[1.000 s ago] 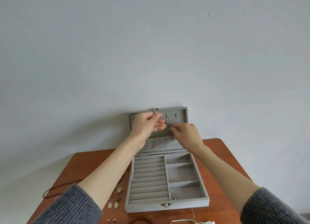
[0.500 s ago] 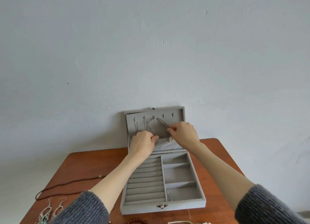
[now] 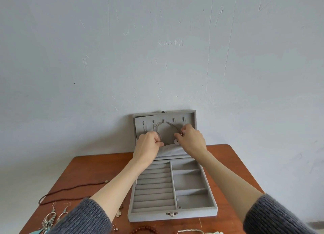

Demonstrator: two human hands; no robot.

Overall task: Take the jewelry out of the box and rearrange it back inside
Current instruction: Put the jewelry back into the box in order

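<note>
Right, we see the grey jewelry box (image 3: 172, 188) open on the tabletop (image 3: 226, 165), its lid (image 3: 164, 126) upright against the wall with thin chain necklaces (image 3: 157, 128) hanging from the lid hooks. The left hand (image 3: 149, 146) has its grip curled at the edge of the lid's fabric pocket (image 3: 172, 151), apparently pinching the pocket edge or a chain end; we cannot tell which. The right hand (image 3: 192, 139) pinches the lower end of a necklace (image 3: 172, 126) whose pale round pendant (image 3: 176, 141) hangs by the pocket mouth. We judge the main risks: chains tangling, since they hang close together; a chain slipping off its hook if pulled sideways; the pendant snagging on the pocket edge. The tray compartments look nearly bare, with earrings (image 3: 52, 218), a dark cord necklace (image 3: 70, 190) and a red bead bracelet (image 3: 145, 230) lying on the tabletop, so most rearranging remains.
</note>
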